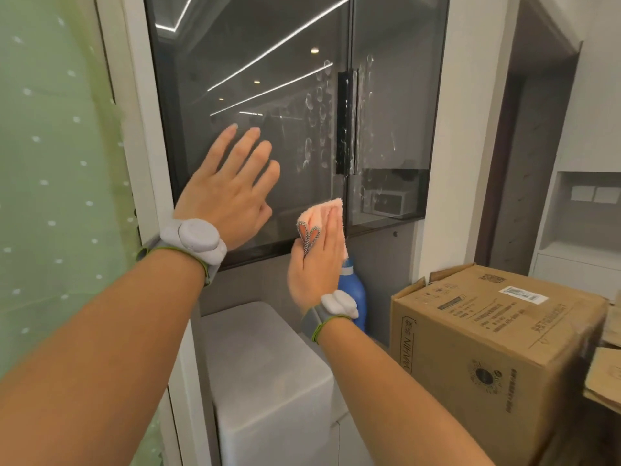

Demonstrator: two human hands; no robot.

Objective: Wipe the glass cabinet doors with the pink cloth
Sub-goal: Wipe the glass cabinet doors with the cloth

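Two dark glass cabinet doors fill the upper middle: the left door (255, 79) and the right door (396, 105), with a black handle (344, 122) at their seam. Smudges and finger marks dot the glass around the handle. My left hand (228, 193) lies flat, fingers spread, on the lower part of the left door. My right hand (317, 257) presses the pink cloth (322, 211) flat against the left door's bottom right corner, near the seam. The cloth's looped tag lies over my fingers.
A blue bottle (354, 290) stands below the doors behind my right wrist. A white appliance top (268, 358) is under my arms. A brown cardboard box (497, 344) sits at the right. A green dotted curtain (57, 196) hangs at the left.
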